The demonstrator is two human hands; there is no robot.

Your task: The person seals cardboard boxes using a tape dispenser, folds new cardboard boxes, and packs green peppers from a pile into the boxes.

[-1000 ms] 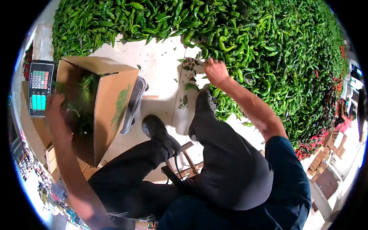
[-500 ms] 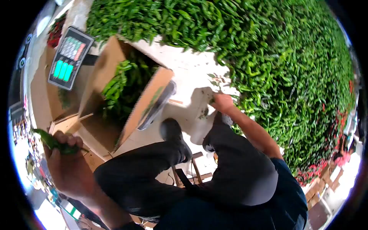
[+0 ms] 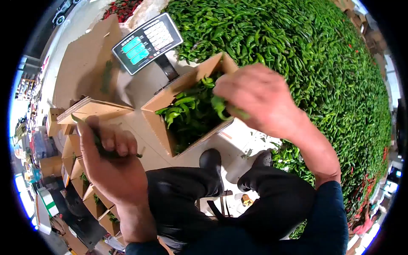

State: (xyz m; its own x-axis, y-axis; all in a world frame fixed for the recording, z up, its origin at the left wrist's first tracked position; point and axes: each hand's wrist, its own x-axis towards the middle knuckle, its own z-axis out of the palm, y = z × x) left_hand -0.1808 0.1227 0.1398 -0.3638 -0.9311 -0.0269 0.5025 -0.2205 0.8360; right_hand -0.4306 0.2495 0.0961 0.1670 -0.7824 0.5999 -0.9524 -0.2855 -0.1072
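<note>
My left hand [image 3: 111, 157] is curled around green peppers [image 3: 100, 143], left of an open cardboard box [image 3: 158, 127]. That box stands on the floor with green peppers [image 3: 187, 111] inside. Over its right edge hangs my right hand [image 3: 255, 97], somewhat blurred, with its fingers closed on a green pepper [image 3: 220, 107]. A large heap of green peppers [image 3: 314, 80] spreads to the right and behind. Behind the box, a scale display [image 3: 147, 43] stands tilted on a dark post.
A second cardboard box [image 3: 87, 68] lies open at the left. More boxes [image 3: 89, 199] with greenery line the lower left. Red peppers [image 3: 121, 9] lie at the top. My dark shoes [image 3: 210, 162] rest on the pale floor near the box.
My right hand has risen from the floor beside the heap to the box, now with a pepper in it. My left hand still holds peppers. The view has shifted, so the box appears farther right.
</note>
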